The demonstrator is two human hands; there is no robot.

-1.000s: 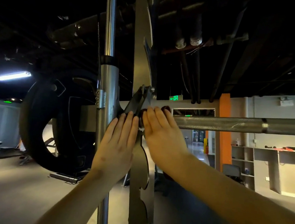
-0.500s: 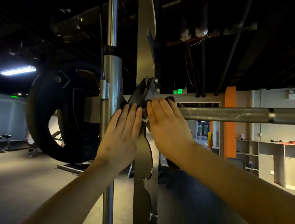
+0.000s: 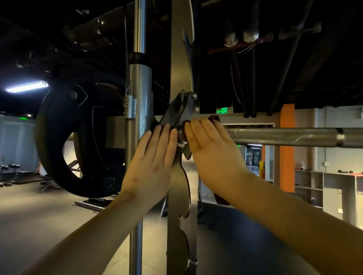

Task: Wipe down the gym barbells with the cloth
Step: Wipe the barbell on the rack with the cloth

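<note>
The barbell runs horizontally from the right edge of the view to the rack at centre, its knurled grey shaft at head height. Its left end meets a dark pivoting hook bolted to the notched steel upright.

The right hand lies over the bar just beside the hook. Its fingers are extended and held together, pressing the dark red cloth onto the shaft; the thumb is hidden. Part of the cloth shows above the fingertips, and another part hangs below the wrist.

The left hand is placed flat, fingers straight and together, grasping nothing. The fingertips touch the lower end of the hook, beside the vertical guide rod.

A black weight plate sits on the far side of the guide rod, to the left.

Room:
- The floor is pale and smooth at left; a dark mat covers it at right.
- The ceiling is black with exposed pipes.
- One strip light is lit at far left.
- A green exit sign hangs above a far doorway.
- An orange column stands at far right, next to grey shelving.
- Two padded stools stand at far left.
</note>
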